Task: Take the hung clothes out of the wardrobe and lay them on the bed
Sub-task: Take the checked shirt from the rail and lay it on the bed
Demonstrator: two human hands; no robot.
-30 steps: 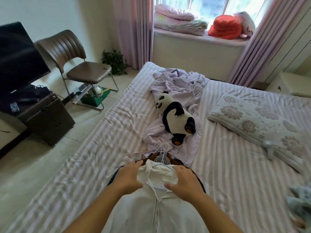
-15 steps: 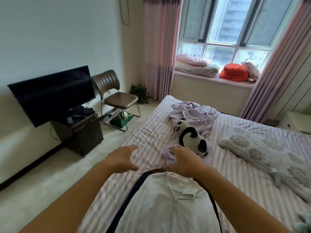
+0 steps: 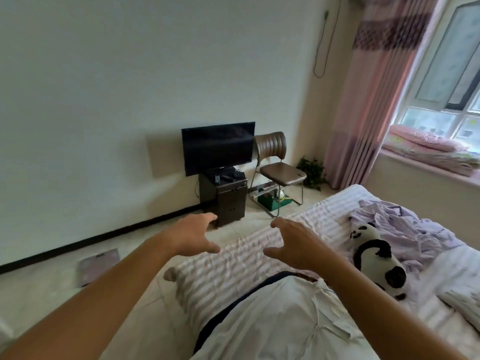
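A white shirt (image 3: 280, 315) lies flat on the striped bed (image 3: 228, 266), on top of a dark garment whose navy edge (image 3: 228, 307) shows along its left side. Both my hands hover above the bed, apart from the clothes and holding nothing. My left hand (image 3: 193, 236) is raised over the bed's edge with loosely spread fingers. My right hand (image 3: 291, 242) hangs above the shirt's collar end, fingers relaxed. The hangers are hidden behind my right forearm. The wardrobe is out of view.
A panda plush (image 3: 376, 258) lies on a crumpled lilac sheet (image 3: 405, 229) to the right. Across the floor stand a dark cabinet (image 3: 228, 198) under a TV (image 3: 217, 148), a brown chair (image 3: 280, 172), a plant (image 3: 311, 172) and a scale (image 3: 97, 266).
Both hands have let go of the shirt and hangers and lifted off the bed. The view has swung up and to the left, toward the wall and TV.
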